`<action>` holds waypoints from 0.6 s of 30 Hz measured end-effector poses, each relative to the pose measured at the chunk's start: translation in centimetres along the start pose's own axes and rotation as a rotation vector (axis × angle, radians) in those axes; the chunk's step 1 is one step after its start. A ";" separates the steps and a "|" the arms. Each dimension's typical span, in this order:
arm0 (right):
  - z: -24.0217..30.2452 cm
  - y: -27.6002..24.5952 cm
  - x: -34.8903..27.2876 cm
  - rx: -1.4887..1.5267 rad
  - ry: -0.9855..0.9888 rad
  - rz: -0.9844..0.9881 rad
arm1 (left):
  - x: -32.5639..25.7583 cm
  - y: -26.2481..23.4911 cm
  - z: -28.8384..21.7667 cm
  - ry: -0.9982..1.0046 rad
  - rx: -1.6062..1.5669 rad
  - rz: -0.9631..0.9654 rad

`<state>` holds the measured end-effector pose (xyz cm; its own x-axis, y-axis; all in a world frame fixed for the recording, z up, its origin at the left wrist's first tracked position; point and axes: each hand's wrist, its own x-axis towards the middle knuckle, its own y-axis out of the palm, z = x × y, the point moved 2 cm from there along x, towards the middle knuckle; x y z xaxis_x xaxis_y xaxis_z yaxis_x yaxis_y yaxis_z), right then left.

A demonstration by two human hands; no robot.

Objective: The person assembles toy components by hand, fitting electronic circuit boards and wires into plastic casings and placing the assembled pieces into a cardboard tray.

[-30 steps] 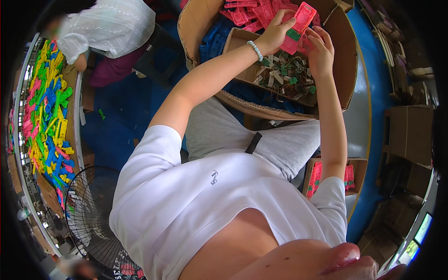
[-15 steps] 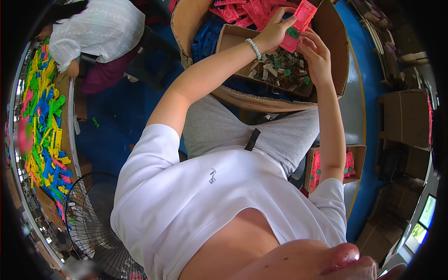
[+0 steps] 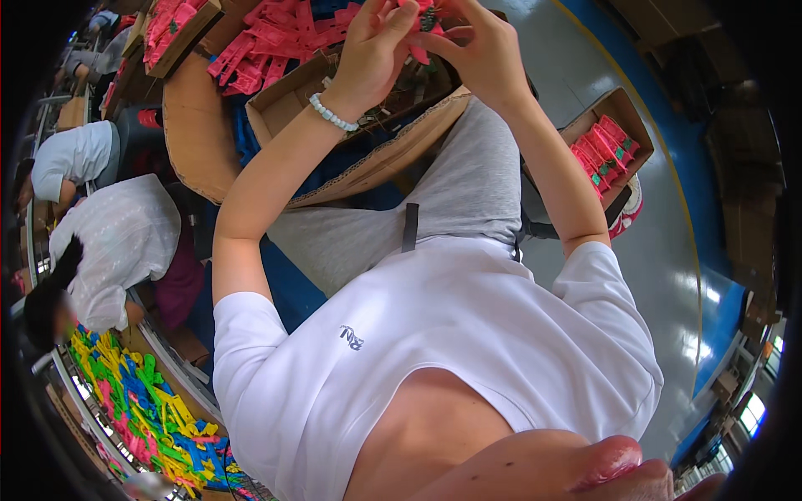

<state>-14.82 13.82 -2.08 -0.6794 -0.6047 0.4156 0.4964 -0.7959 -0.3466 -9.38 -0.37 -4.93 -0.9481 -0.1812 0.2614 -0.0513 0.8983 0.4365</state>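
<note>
1. Left hand (image 3: 373, 52), top centre of the frame: fingers curled narrow, pinching a small pink plastic piece (image 3: 420, 29). A white bead bracelet (image 3: 332, 113) sits on that wrist.
2. Right hand (image 3: 482, 52), just right of the left one: fingers bent in close on the same pink piece, thumb and fingertips touching it from the right. Both hands meet on it at the very top edge; part of the piece is cut off by the frame.
3. The pink piece has a small dark green bit at its upper part; too small to make out more.
4. Under the hands: an open cardboard box (image 3: 288, 108) resting on the lap, holding small dark parts, mostly hidden behind the hands and forearm.
5. Upper left of the frame: a heap of pink plastic pieces (image 3: 267, 42) lying on a large cardboard sheet (image 3: 188, 134), well apart from the hands.
6. Right of the right forearm: a smaller cardboard box (image 3: 622, 108) on the grey floor, with pink pieces stacked in a row inside it.
7. Person wears a white T-shirt (image 3: 468, 334) and grey trousers (image 3: 468, 184); seated.
8. Left edge: two other people bent over, one in a white patterned top (image 3: 117, 242). Lower left: a pile of yellow, green, blue and pink plastic parts (image 3: 142, 401).
</note>
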 end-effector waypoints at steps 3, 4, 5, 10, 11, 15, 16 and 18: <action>-3.0 -4.2 -2.5 -0.185 0.017 -0.235 | 1.6 3.4 1.2 0.073 0.319 0.157; -5.3 -6.5 -3.2 -0.232 -0.141 -0.342 | 1.7 3.1 1.4 0.067 0.320 0.156; -6.5 -8.8 -4.1 -0.313 -0.085 -0.356 | 1.6 2.1 1.5 0.032 0.427 0.157; -19.8 -25.6 -13.2 -0.996 0.080 -0.413 | 1.5 -4.7 2.3 -0.072 0.405 0.048; -22.8 -28.7 -15.7 -1.105 0.185 -0.359 | 1.3 -6.7 2.3 -0.110 0.372 -0.003; -31.8 -37.5 -21.3 -1.297 0.492 -0.137 | 0.5 -13.3 1.7 -0.216 0.319 -0.249; -33.5 -37.9 -21.0 -1.337 0.551 -0.053 | 0.1 -14.7 1.4 -0.210 0.336 -0.309; -35.5 -37.1 -18.7 -1.323 0.511 0.001 | -1.1 -17.7 0.4 -0.221 0.391 -0.389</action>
<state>-39.69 55.71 -26.85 -0.9386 -0.3014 0.1681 -0.1736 -0.0086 -0.9848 -7.58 -15.89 -13.27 -0.8773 -0.4764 -0.0579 -0.4799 0.8712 0.1035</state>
